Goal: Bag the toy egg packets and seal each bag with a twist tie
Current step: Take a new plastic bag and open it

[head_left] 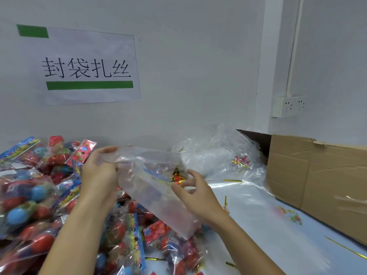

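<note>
A clear plastic bag hangs in the air above the table, tilted, its mouth up at the left. My left hand grips the bag's open mouth. My right hand pinches the bag's right side with thumb and forefinger, other fingers spread. Whether a packet lies inside the bag is hard to tell through the blur. Toy egg packets with red and blue eggs are piled at the left and below the bag. Gold twist ties lie scattered on the table.
A heap of empty clear bags lies against the wall behind my right hand. An open cardboard box stands at the right. A paper sign and a wall socket are on the wall.
</note>
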The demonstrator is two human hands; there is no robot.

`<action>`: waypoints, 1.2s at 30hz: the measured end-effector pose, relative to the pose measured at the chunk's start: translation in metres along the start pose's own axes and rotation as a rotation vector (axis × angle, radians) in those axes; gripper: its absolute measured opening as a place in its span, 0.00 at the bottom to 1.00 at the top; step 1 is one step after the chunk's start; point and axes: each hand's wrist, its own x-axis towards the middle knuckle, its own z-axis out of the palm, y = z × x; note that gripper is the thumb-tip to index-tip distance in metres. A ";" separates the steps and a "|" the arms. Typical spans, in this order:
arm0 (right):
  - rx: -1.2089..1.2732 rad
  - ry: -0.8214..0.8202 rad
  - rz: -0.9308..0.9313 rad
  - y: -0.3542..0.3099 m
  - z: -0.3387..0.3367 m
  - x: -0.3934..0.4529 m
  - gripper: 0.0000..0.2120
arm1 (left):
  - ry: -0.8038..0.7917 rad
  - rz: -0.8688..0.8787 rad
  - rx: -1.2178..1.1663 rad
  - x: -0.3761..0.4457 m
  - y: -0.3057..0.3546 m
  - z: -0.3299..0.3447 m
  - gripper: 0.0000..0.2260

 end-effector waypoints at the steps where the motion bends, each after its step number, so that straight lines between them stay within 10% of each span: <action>1: 0.028 -0.018 0.028 0.001 0.002 0.000 0.36 | 0.003 -0.030 -0.060 0.000 0.001 -0.001 0.25; 17: 0.212 -0.212 0.071 0.000 -0.005 -0.001 0.39 | -0.246 -0.005 -0.410 -0.020 0.021 0.019 0.04; 24: 0.298 -0.242 -0.019 0.003 -0.009 0.000 0.03 | -0.101 -0.069 -0.486 -0.025 0.022 0.030 0.08; 36: 0.380 -0.165 0.010 0.008 -0.035 0.011 0.04 | 0.061 -0.065 -0.252 -0.011 0.009 0.014 0.04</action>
